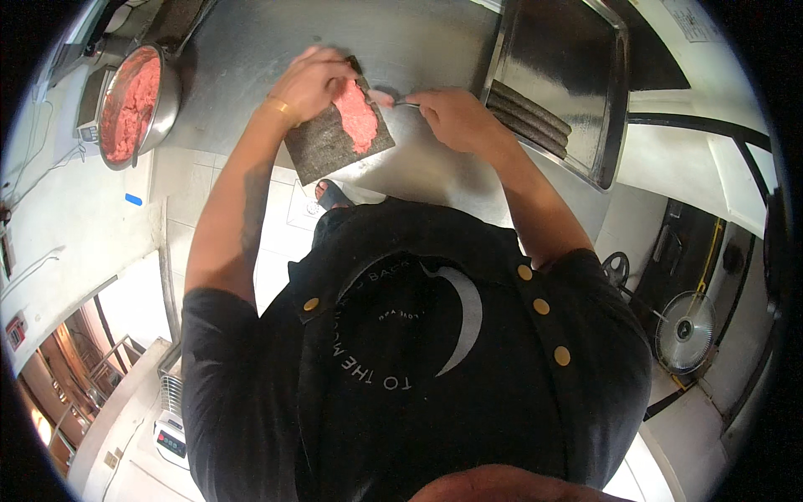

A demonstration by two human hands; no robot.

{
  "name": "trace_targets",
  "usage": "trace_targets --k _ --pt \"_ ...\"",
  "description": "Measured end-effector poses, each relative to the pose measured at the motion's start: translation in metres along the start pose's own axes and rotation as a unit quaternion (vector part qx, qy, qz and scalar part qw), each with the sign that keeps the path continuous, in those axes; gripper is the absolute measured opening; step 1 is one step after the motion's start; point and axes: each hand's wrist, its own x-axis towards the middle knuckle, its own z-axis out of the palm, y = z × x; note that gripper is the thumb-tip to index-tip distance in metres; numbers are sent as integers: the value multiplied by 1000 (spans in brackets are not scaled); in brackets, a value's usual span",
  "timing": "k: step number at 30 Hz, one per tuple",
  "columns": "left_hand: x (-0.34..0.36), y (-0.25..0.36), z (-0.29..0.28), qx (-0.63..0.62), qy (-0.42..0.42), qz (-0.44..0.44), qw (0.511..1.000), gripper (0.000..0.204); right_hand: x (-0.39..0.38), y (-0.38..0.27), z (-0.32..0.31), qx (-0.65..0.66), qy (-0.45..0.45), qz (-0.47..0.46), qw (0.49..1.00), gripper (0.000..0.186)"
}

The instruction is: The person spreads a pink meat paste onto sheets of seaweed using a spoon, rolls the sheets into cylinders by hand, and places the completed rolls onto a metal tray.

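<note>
A dark seaweed sheet [314, 153] lies slanted on the metal worktop, with a strip of pink minced filling [358, 117] spread along its right part. My left hand [308, 87] rests over the sheet's far left side, slightly blurred. Its fingers are bent but apart, reaching the filling's far end. To the right of the sheet, my right hand [458, 118] is closed around the handle of a spoon-like metal utensil [403, 102]. Pink filling covers the utensil's head near the sheet's right edge, so its exact shape is hidden.
At the left, a metal bowl [170, 109] of pink filling stands by a scale [89, 124]. Several dark seaweed rolls [529, 119] lie in a raised-rim metal tray [617, 109] at the right. A fan [684, 332] stands at the lower right.
</note>
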Motion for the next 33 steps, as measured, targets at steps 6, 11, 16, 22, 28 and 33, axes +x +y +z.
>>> trace_targets --k 6,11,16,22,28,33 --pt "79 -1 7 120 -282 -43 951 35 9 -2 26 1 34 2 999 34" --pt "80 11 -4 175 -296 -46 938 35 26 1 51 38 76 8 996 35" --pt "81 33 -13 245 -287 1 926 27 34 -2 64 23 82 10 996 35" --pt "73 31 -11 249 -264 -3 932 30 -7 -19 56 -39 -46 53 997 40" --pt "67 26 -8 219 -249 -15 943 30 -56 -41 17 -18 -42 58 997 31" --pt "67 34 -11 212 -252 -19 944 31 -24 -32 26 -17 -26 78 996 37"
